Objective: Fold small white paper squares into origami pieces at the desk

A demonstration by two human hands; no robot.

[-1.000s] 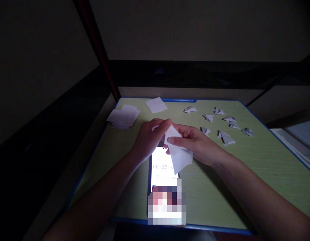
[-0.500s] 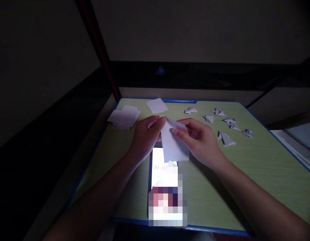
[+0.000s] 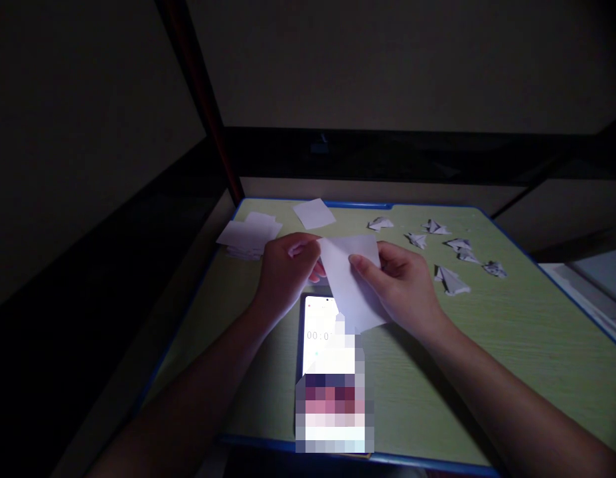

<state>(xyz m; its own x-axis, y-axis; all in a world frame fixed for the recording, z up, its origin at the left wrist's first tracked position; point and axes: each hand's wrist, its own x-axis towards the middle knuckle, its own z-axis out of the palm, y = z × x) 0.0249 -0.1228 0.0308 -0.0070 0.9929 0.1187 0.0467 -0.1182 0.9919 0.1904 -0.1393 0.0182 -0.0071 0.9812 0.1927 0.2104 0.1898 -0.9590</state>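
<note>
A white sheet of paper (image 3: 348,275) is held up between my two hands, above the table. My left hand (image 3: 294,269) pinches its upper left corner between thumb and fingers. On the other side, my right hand (image 3: 405,279) grips the right edge, the thumb lying flat on the front face and the fingers behind, mostly hidden. Below the sheet lies a lit phone (image 3: 318,338) showing a timer; the paper covers some of its screen, and its lower part is blurred out.
On the green table (image 3: 512,345) with a blue edge, a stack of white paper (image 3: 245,237) lies at the back left. Beside it is a single square sheet (image 3: 314,214). Several folded paper pieces (image 3: 452,280) are scattered at the right. Flat pale items (image 3: 594,285) stand beyond the right edge.
The sheet has turned to show its face more broadly, its lower edge swinging right. My right hand has shifted slightly right with it; my left still pinches the corner.
</note>
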